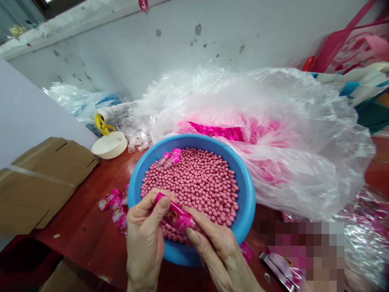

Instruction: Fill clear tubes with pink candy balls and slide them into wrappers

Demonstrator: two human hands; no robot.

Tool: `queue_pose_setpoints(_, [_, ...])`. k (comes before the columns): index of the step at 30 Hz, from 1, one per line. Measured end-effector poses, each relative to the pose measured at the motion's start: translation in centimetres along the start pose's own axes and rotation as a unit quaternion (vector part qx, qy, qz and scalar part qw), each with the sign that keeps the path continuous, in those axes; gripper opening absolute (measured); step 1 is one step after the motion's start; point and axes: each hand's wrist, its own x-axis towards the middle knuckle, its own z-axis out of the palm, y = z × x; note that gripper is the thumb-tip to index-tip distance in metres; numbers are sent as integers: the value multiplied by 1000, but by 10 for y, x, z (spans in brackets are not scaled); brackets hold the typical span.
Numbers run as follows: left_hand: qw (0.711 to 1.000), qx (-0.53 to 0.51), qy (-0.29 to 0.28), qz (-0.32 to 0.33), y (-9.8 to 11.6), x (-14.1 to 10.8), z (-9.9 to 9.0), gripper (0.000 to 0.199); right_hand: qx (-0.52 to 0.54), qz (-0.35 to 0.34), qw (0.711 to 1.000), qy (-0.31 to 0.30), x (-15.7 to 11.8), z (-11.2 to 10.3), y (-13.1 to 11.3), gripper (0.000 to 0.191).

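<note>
Over a blue basin [247, 194] of small pink balls, my left hand [148, 227] grips one end of a magenta wrapped tube [175, 214]. The fingers of my right hand [212, 241] are closed on the tube's other, lower right end. The tube is tilted, its left end higher. Clear tubes with pink caps [170, 159] lie on the pink balls [203, 178] near the basin's back left rim. Several wrapped magenta tubes [117, 207] lie on the red table left of the basin.
Behind the basin spreads a large clear plastic bag [291, 154] with pink pieces inside. A white round lid [110, 145], a yellow tape ring [103, 125] and folded cardboard [45, 182] are at the left. Magenta wrappers [284, 269] lie at the lower right beside a blurred patch.
</note>
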Motion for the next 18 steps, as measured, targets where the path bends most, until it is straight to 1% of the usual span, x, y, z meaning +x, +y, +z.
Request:
queue_pose_setpoints(3, [998, -18, 53, -18, -2, -5, 3, 13, 25, 0, 1000, -14, 2, -2, -4, 40])
queue_pose_setpoints(5, [997, -21, 66, -26, -3, -7, 4, 13, 36, 11, 999, -23, 3, -4, -5, 42])
queue_pose_setpoints(7, [997, -19, 70, -20, -3, -9, 6, 13, 48, 15, 998, -25, 2, -6, -7, 43])
queue_pose_setpoints(10, [997, -6, 81, 13, -3, -11, 8, 12, 70, 18, 997, -21, 3, -9, -13, 43])
queue_pose_setpoints(14, [998, 14, 61, 28, -3, -13, 9, 7, 101, 30, 994, -30, 3, -13, -20, 42])
queue_pose_setpoints(16, [998, 19, 58, 33, -4, -14, 9, 6, 98, 47, 993, -39, 0, -13, -18, 41])
queue_pose_setpoints(18, [997, 33, 61, 45, -5, -15, 8, 5, 79, 85, 993, -23, -6, -11, -11, 39])
